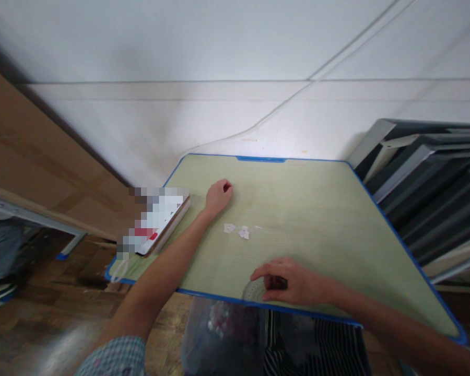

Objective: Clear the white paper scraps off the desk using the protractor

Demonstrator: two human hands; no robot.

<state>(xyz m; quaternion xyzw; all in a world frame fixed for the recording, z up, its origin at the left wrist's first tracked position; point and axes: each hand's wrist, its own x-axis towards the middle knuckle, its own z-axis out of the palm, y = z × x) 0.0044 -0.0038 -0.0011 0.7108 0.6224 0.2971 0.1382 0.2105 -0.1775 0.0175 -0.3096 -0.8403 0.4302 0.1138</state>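
Observation:
My left hand (219, 196) rests on the pale green tabletop (317, 209), its fingers curled into a loose fist; nothing shows in it. Near the table's front edge, my right hand (295, 282) has thumb and fingers curved around a clear round-edged protractor (254, 291). Part of the protractor is hidden by those fingers. Between the two hands lie small white paper scraps (243, 232), with more scraps (229, 228) just left of them, closer to my left hand.
A phone box (162, 222), partly blurred out, sits at the table's left edge. Cardboard (43, 156) stands on the left, and dark folded panels (431, 177) lean on the right. Below the front edge is a clear plastic bin (219, 339). A cable (254, 125) runs along the wall.

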